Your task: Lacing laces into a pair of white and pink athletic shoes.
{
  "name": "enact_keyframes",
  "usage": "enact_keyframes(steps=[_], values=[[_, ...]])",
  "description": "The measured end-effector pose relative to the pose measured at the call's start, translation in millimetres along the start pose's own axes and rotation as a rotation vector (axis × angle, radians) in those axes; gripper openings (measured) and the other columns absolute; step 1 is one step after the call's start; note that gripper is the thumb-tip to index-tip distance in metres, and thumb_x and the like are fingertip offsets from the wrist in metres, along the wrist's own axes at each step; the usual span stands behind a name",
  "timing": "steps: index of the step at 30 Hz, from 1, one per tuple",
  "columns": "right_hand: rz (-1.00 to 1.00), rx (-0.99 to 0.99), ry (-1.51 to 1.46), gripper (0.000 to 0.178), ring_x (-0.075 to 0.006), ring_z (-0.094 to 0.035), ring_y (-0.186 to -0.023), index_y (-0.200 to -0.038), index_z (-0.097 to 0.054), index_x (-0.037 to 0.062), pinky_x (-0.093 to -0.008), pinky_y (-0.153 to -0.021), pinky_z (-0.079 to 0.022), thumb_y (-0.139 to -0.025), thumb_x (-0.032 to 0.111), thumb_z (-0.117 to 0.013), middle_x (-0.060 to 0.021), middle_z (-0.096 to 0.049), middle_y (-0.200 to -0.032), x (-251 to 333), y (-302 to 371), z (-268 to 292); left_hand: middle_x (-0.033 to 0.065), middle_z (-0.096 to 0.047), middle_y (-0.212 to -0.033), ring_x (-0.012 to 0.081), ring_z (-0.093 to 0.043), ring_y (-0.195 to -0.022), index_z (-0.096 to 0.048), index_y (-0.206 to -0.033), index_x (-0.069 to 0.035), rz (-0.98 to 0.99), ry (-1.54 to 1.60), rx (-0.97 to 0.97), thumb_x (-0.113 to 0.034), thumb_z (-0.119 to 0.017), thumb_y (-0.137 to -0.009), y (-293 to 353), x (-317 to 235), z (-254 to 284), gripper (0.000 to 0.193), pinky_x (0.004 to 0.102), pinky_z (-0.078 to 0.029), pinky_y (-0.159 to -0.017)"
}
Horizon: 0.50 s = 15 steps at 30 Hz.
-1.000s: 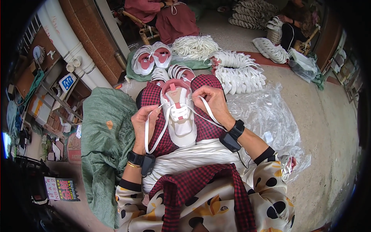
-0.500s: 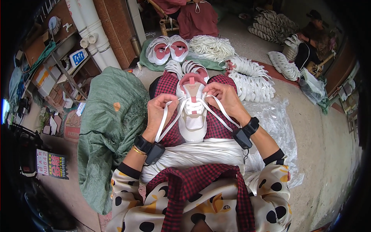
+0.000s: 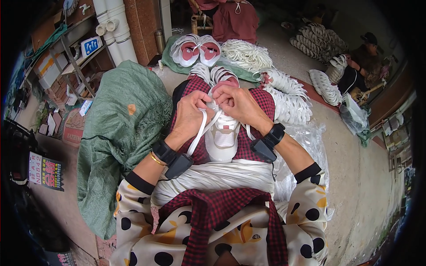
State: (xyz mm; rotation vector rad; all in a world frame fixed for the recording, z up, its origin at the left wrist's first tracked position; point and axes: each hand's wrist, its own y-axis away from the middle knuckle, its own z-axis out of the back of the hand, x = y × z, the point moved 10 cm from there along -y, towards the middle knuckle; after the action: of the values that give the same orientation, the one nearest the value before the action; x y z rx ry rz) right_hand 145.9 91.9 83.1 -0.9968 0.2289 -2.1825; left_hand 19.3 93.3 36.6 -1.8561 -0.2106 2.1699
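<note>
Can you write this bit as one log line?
left hand: holding white lace | right hand: pinching close beside it, above shoe | shoe toe: facing the person

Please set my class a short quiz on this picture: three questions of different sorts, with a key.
1. True or false: the left hand and right hand are close together over the shoe.
2. What circles the left wrist beside the black device?
A a red ribbon
B a gold-coloured bangle
C a string of beads
3. On which side of the person is the green sack, and what colour is the lace below the left hand?

Key: 1 true; 2 B; 3 left, white.
</note>
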Motion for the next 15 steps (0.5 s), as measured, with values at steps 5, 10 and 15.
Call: enact_keyframes(steps=[5,10,15], values=[[-0.181,0.012,-0.246,0.021,-0.0112,-0.066,-0.072,-0.093,-0.062,-0.0032,-0.0268,-0.064,-0.051,-0.074,-0.011,-0.063,-0.0051,-0.063,-0.084,-6.8,-0.4,0.1,0.0072,-0.061,-0.068,0.0127,-0.056,-0.059,-0.062,-0.093,0.002,-0.117,-0.261,-0.044,-0.006,-0.074,-0.064,-10.5,-23.9,-5.6,0.033,0.0279,-0.045,-0.055],[-0.093,0.014,-0.175,0.015,-0.0085,-0.064,-0.072,-0.085,-0.057,-0.0028,-0.0243,-0.065,-0.051,-0.074,-0.01,-0.065,-0.0034,-0.061,-0.082,-2.3,-1.6,2.6,0.0071,-0.066,-0.072,0.0134,-0.064,-0.062,-0.056,-0.106,0.002,0.127,0.092,0.039,-0.001,-0.08,-0.072,-7.9,12.7,-0.8,0.042,0.0252,-0.052,-0.057],[0.002,0.03,-0.023,0.012,-0.0182,-0.062,-0.066,-0.08,-0.056,-0.0016,-0.0291,-0.066,-0.051,-0.073,-0.007,-0.064,-0.0086,-0.06,-0.079,2.2,-4.3,-1.9,0.0071,-0.067,-0.073,0.0112,-0.065,-0.064,-0.055,-0.107,0.002,-0.032,-0.094,0.084,-0.002,-0.081,-0.077,-9.5,0.9,-2.5,0.039,0.0241,-0.054,-0.058]])
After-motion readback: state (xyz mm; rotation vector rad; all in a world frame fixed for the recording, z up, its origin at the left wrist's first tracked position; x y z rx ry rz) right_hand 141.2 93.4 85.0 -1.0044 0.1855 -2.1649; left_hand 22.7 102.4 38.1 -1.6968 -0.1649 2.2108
